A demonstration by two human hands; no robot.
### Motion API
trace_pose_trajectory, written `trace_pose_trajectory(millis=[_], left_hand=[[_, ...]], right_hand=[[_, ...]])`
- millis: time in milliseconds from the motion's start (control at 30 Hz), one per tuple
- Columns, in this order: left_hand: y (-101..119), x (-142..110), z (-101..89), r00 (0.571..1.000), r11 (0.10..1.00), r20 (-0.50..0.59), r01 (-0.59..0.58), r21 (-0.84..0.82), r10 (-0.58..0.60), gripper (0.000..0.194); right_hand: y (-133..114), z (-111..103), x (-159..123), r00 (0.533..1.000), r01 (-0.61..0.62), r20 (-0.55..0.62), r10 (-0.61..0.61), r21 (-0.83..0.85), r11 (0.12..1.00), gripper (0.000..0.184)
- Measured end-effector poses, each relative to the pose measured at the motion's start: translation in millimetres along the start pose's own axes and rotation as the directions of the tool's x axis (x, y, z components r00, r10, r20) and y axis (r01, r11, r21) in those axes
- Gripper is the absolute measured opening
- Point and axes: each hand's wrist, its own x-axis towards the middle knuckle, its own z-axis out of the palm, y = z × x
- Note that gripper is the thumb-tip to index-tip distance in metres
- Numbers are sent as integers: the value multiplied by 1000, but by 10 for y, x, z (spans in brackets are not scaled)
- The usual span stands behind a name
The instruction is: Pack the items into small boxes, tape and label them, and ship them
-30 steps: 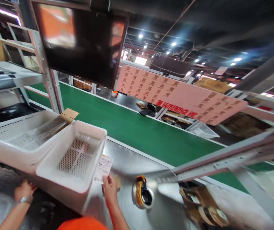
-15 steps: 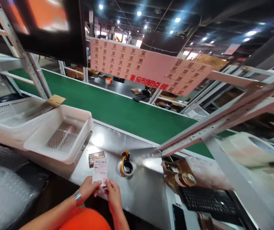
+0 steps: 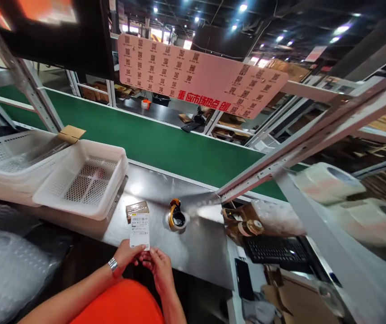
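One white printed label (image 3: pixel 139 231), grasped at its lower edge by the left hand (image 3: pixel 127 254), thumb over the front — printed side toward the head camera. Close in at the lower right corner, the curled fingertips of the right hand (image 3: pixel 161 265); whether pinching or only touching, impossible to tell. Around the left wrist, a metal-banded watch (image 3: pixel 113 264). Between the forearms, an orange garment (image 3: pixel 122 306).

Just past the label's top edge, partly hidden by it in view, a small brown parcel (image 3: pixel 138 207) with a shiny wrapping. Lies on a metal bench (image 3: pixel 199 252). To the right, near but apart, a yellow and black tape dispenser (image 3: pixel 172 218).

Farther left, a white perforated basket (image 3: pixel 78 211) and, beside it, a second basket (image 3: pixel 0 173), with clear plastic and a cardboard piece (image 3: pixel 71 134). At the near left, bubble wrap (image 3: pixel 7 270). Off to the right, a black keyboard (image 3: pixel 274 249), a dark phone (image 3: pixel 243 276) and two pale rolls (image 3: pixel 331 180).

Beyond the bench, a green conveyor belt (image 3: pixel 159 144) — runs along the far edge. Higher up, a pink board (image 3: pixel 209 74) with printed codes and red lettering; at upper left, a dark screen (image 3: pixel 65 54) with orange reflections.
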Motion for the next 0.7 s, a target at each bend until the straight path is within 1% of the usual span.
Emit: trace_pose_trajectory(millis=[67,133,233,367,433,500,533,567,600,633,667,700], left_hand=[[0,1,-142,999,999,6,-32,-1,32,42],[3,0,-293,999,999,28,-38,-13,39,44],[17,2,-519,997,999,70,-35,-30,37,48],[22,26,-793,992,1000,127,-8,-28,12,52],[1,55,-911,984,1000,176,2,6,-3,52],[-36,90,-1017,974,997,225,9,74,-25,51],[-56,107,-1067,975,993,221,3,118,-29,50],[-74,123,-1114,983,986,182,-22,168,-10,49],[-88,136,-1160,992,972,117,-75,221,49,52],[-96,146,-1204,987,947,51,-158,279,150,58],[-96,150,-1243,961,904,15,-265,334,276,62],[-88,150,-1278,918,845,35,-379,378,396,60]], right_hand=[[48,128,-24,1000,0,-12,0,-9,1000,66],[106,275,-35,1000,0,-28,-1,-24,1000,66],[214,504,-36,997,8,-71,-13,-62,998,69],[391,761,-22,991,39,-119,-58,-155,987,73],[484,854,-14,985,50,-153,-81,-198,979,72],[571,923,-11,973,46,-213,-93,-219,975,69],[608,950,-13,963,40,-252,-97,-223,974,67],[641,972,-17,952,33,-291,-100,-228,973,65],[670,990,-25,940,29,-323,-107,-236,971,63],[694,1005,-34,930,29,-348,-118,-250,968,61],[715,1017,-45,924,32,-360,-130,-267,963,59],[732,1027,-58,920,39,-363,-145,-284,958,57]])
